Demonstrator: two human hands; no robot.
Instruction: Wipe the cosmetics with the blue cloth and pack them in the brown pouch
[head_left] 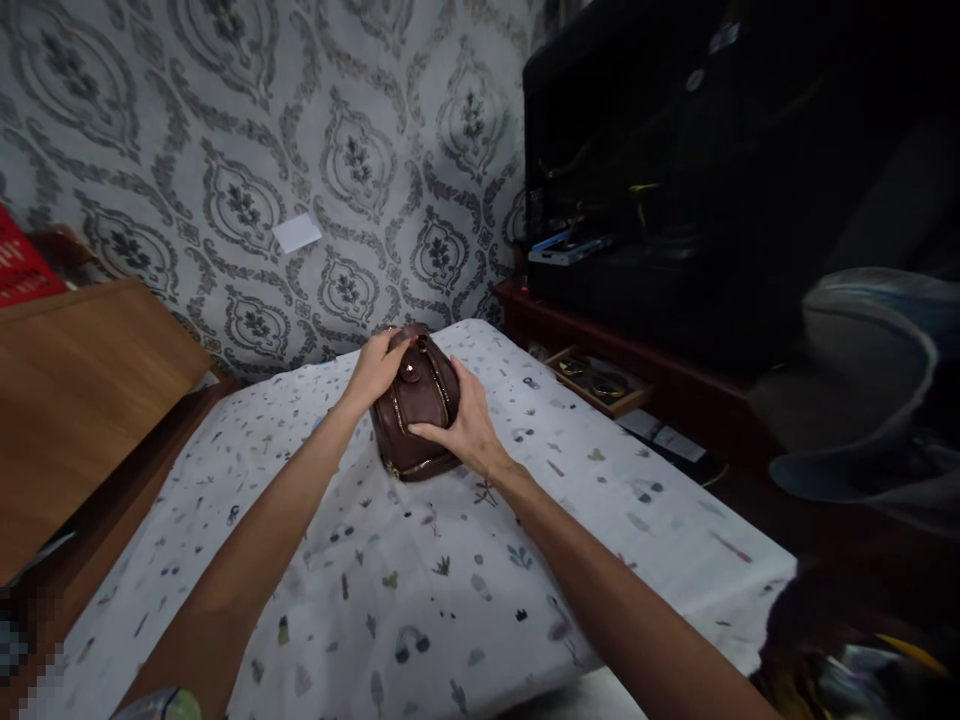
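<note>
A small dark brown leather bag [417,412] with gold zips lies on a white patterned cloth [420,590] near the far end of a table. My left hand [377,366] grips the bag's top left edge, fingers curled over it by the round clasp. On the bag's right side rests my right hand [466,424], fingers pressed flat against the leather and thumb along the front. Both arms reach forward from the bottom of the view.
A wooden board [75,390] lies at the left beside the table. At the right stands a dark cabinet [675,180] above a red-brown shelf holding a wooden tray [598,381]. Grey patterned wallpaper [300,150] is behind. A grey cap [862,390] sits far right.
</note>
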